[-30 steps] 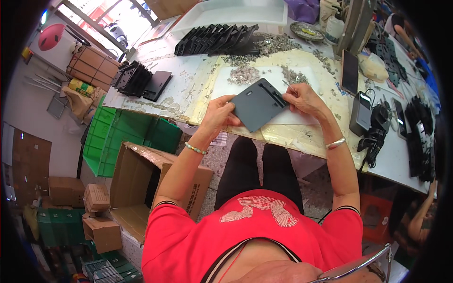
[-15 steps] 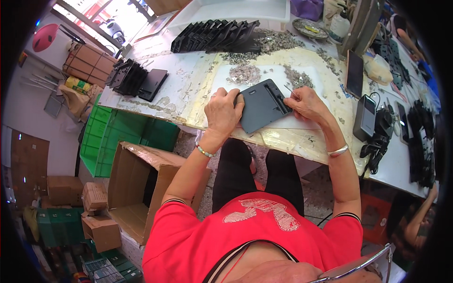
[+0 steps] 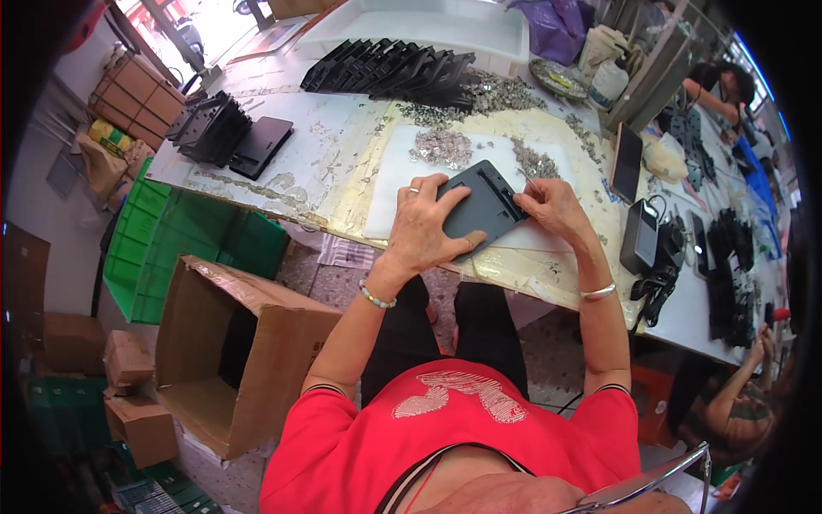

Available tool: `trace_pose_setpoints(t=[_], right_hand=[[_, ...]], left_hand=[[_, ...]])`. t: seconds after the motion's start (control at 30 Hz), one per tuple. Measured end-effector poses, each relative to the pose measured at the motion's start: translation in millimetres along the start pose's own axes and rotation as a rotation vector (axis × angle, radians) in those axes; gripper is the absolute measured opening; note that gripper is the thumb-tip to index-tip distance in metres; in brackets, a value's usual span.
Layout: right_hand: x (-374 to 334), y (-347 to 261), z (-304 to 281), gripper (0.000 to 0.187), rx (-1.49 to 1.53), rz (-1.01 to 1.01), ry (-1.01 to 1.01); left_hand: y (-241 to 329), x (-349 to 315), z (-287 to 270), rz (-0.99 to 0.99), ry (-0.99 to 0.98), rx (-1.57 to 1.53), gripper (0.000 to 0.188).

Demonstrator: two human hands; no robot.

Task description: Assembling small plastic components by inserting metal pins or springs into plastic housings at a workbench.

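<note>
A dark grey plastic panel [image 3: 485, 211] with a long slot along its right side lies tilted on the white sheet at the table's near edge. My left hand [image 3: 425, 224] grips its left side, the thumb across the near corner and fingers along the upper left edge. At the panel's right edge, my right hand [image 3: 555, 208] is closed in a pinch. A thin metal tool [image 3: 525, 176] sticks up from those fingers; its exact kind is too small to tell. Beyond the panel lie two piles of small metal pieces [image 3: 443, 147], [image 3: 533, 160].
Black plastic parts [image 3: 390, 68] stand in a row at the back, with more stacked parts [image 3: 210, 128] at left. A phone [image 3: 628, 163] and a dark box-shaped device [image 3: 640, 237] lie at right. Below left are a green crate [image 3: 141, 248] and an open carton [image 3: 282, 360]. Co-workers sit at right.
My left hand has spread further over the panel, its thumb now across the near corner. My right hand stays at the panel's right edge. The whole view has shifted slightly.
</note>
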State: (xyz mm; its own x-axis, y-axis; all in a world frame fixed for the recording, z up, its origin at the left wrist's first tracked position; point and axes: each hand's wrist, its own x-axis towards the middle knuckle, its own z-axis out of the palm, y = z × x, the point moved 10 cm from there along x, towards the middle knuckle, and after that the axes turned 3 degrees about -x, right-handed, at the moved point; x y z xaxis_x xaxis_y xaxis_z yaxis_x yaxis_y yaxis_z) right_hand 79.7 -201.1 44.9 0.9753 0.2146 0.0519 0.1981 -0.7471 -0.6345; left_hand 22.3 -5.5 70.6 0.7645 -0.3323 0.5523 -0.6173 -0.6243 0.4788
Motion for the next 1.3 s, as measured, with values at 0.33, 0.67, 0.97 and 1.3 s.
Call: trace_pose_setpoints(t=[0.33, 0.67, 0.97, 1.3], right_hand=[[83, -75, 18, 0.014, -0.208, -0.367, 0.121], [118, -61, 46, 0.014, -0.488, -0.247, -0.003], [85, -65, -1, 0.009, -0.086, -0.290, 0.049], [30, -21, 9, 0.020, 0.658, 0.024, -0.085]], left_hand=[[-4, -9, -4, -0.090, 0.103, 0.049, 0.052], [-6, -10, -7, -0.097, 0.126, 0.042, 0.045], [-8, -6, -6, -0.116, 0.132, 0.041, 0.033], [-38, 33, 19, -0.191, 0.040, 0.041, 0.023]])
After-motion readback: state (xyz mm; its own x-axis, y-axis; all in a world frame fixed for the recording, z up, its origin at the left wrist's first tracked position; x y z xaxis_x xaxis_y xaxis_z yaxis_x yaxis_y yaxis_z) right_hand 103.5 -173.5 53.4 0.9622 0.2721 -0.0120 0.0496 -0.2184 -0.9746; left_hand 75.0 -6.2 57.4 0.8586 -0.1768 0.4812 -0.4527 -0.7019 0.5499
